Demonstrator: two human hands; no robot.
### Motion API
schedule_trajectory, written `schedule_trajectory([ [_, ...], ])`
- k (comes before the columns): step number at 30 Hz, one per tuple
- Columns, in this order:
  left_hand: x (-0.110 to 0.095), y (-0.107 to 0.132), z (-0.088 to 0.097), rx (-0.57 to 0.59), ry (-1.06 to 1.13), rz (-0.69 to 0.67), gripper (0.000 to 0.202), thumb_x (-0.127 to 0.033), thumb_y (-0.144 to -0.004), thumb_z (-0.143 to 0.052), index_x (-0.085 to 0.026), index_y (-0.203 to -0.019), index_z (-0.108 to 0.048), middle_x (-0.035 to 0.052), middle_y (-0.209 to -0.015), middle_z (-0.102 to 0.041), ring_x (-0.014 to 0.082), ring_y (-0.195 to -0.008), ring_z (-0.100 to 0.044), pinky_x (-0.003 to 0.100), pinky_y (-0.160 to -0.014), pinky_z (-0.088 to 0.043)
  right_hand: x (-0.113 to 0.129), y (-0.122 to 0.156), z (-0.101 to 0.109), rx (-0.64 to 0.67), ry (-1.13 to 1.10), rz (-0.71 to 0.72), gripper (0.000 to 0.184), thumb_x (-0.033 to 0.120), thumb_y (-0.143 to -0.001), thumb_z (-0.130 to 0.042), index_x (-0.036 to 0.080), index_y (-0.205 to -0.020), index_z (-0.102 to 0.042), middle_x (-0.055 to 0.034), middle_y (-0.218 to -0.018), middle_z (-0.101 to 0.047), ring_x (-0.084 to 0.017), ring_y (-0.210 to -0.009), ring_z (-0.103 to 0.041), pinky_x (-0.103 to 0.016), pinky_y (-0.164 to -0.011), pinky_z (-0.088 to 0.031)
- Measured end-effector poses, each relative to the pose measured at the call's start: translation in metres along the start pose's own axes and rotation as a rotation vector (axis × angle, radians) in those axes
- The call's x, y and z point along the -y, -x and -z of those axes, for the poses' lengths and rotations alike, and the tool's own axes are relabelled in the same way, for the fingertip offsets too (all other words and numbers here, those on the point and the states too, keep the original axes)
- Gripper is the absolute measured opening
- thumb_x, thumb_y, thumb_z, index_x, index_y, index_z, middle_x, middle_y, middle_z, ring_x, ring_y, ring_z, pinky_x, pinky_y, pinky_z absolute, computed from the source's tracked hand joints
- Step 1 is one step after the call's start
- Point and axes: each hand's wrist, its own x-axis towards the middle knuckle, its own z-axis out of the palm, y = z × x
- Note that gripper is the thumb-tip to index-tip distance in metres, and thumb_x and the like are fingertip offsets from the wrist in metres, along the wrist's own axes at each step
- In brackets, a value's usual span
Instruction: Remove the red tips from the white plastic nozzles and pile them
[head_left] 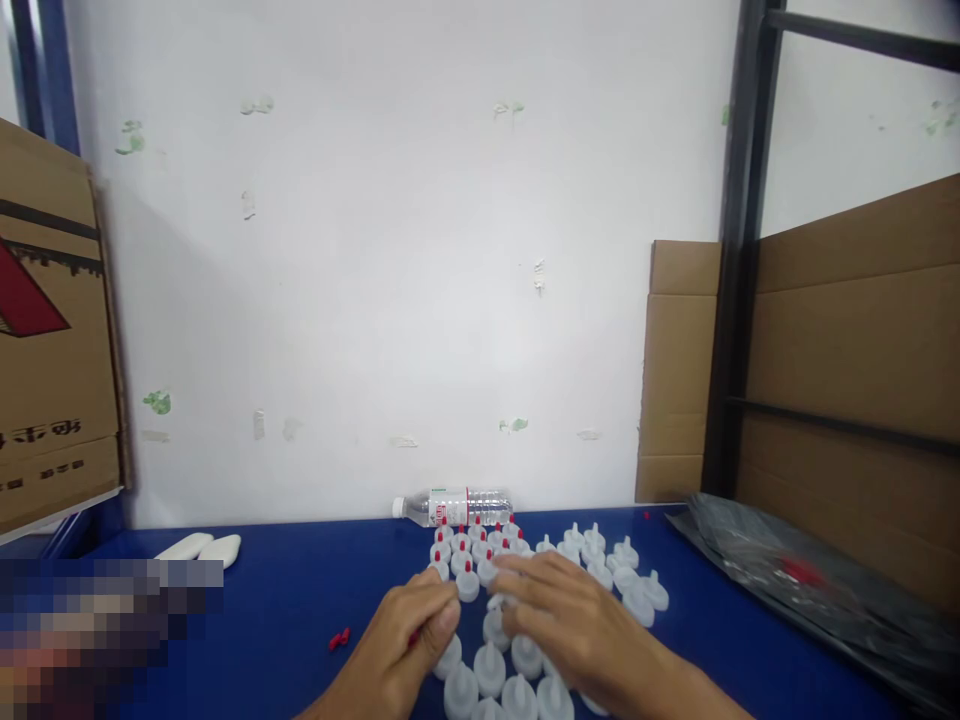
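My left hand [409, 635] is curled closed in front of me, with a bit of a red tip cap [414, 637] showing between thumb and fingers. My right hand [566, 612] reaches over the translucent white nozzle caps [489, 668], its fingers stretched out and touching or just above one of them. Several nozzle caps without red tips stand close to both hands. Behind the hands is a group of nozzle caps with red tips [467, 582]. What lies under my right palm is hidden.
Loose red tip caps [339, 638] lie left of my left hand on the blue table [277, 600]. A clear plastic bottle [457, 507] lies by the wall. Two white objects [219, 551] rest at left. A dark plastic bag [795, 580] and cardboard [847, 420] are at right.
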Motion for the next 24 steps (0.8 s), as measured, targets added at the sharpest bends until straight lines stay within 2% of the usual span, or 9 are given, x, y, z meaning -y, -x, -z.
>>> schedule_trajectory([
  [4,0.006,-0.005,0.008,-0.107,-0.072,0.095,0.044,-0.049,-0.106,-0.027,-0.025,-0.077,-0.049,0.0002,-0.080,-0.058,0.0195,-0.080,-0.053,0.032,-0.077,-0.047,-0.019,0.012,-0.001,0.055,-0.108,-0.413,0.024,0.027,-0.106,-0.046,0.025,-0.124,-0.062,-0.0066,-0.124,-0.069,-0.022,-0.113,-0.065,-0.037,-0.095,-0.052],
  [6,0.011,-0.007,0.012,-0.092,-0.152,0.144,0.039,-0.043,-0.106,-0.030,-0.024,-0.080,-0.051,0.0010,-0.084,-0.059,0.0209,-0.084,-0.054,0.035,-0.081,-0.047,-0.024,0.017,-0.004,0.100,-0.135,-0.508,0.033,0.036,-0.106,-0.045,0.026,-0.134,-0.060,-0.0073,-0.131,-0.067,-0.025,-0.121,-0.062,-0.041,-0.103,-0.049],
  [9,0.018,-0.008,0.014,-0.065,-0.273,0.139,0.032,-0.036,-0.106,-0.034,-0.023,-0.087,-0.057,0.0030,-0.091,-0.061,0.0235,-0.091,-0.054,0.041,-0.088,-0.045,-0.026,0.022,-0.007,0.156,-0.173,-0.471,0.039,0.036,-0.109,-0.037,0.026,-0.140,-0.057,-0.0066,-0.137,-0.065,-0.026,-0.129,-0.057,-0.044,-0.113,-0.041],
  [12,0.022,-0.008,0.013,-0.057,-0.330,0.126,0.030,-0.031,-0.105,-0.034,-0.022,-0.089,-0.059,0.0041,-0.093,-0.061,0.0243,-0.093,-0.054,0.044,-0.091,-0.044,-0.025,0.022,-0.005,0.201,-0.204,-0.450,0.038,0.035,-0.110,-0.033,0.029,-0.137,-0.059,-0.0034,-0.135,-0.067,-0.023,-0.127,-0.059,-0.043,-0.113,-0.039],
  [16,0.021,-0.007,0.011,-0.041,-0.339,0.120,0.030,-0.028,-0.104,-0.037,-0.021,-0.090,-0.063,0.0055,-0.095,-0.062,0.0245,-0.094,-0.054,0.044,-0.090,-0.045,-0.024,0.018,0.002,0.221,-0.211,-0.481,0.038,0.037,-0.110,-0.030,0.029,-0.122,-0.066,-0.0021,-0.127,-0.070,-0.023,-0.121,-0.061,-0.043,-0.111,-0.038],
  [19,0.020,-0.007,0.010,-0.031,-0.318,0.108,0.032,-0.028,-0.104,-0.038,-0.021,-0.090,-0.066,0.0060,-0.095,-0.062,0.0244,-0.094,-0.054,0.043,-0.089,-0.045,-0.026,0.014,0.006,0.203,-0.193,-0.503,0.042,0.036,-0.110,-0.028,0.026,-0.106,-0.068,-0.0026,-0.114,-0.073,-0.023,-0.112,-0.063,-0.043,-0.107,-0.038],
  [22,0.022,-0.008,0.008,-0.027,-0.308,0.085,0.033,-0.026,-0.103,-0.039,-0.020,-0.091,-0.069,0.0066,-0.095,-0.062,0.0243,-0.093,-0.054,0.043,-0.087,-0.046,-0.031,0.010,0.007,0.189,-0.153,-0.526,0.042,0.036,-0.111,-0.026,0.024,-0.105,-0.066,-0.0036,-0.110,-0.072,-0.022,-0.108,-0.063,-0.042,-0.103,-0.038],
  [24,0.025,-0.008,0.006,-0.015,-0.315,0.081,0.031,-0.024,-0.102,-0.039,-0.020,-0.095,-0.069,0.0071,-0.097,-0.063,0.0246,-0.094,-0.055,0.043,-0.088,-0.046,-0.036,0.009,0.004,0.227,-0.107,-0.551,0.044,0.037,-0.111,-0.024,0.023,-0.104,-0.065,-0.0041,-0.109,-0.072,-0.023,-0.107,-0.062,-0.042,-0.101,-0.038],
])
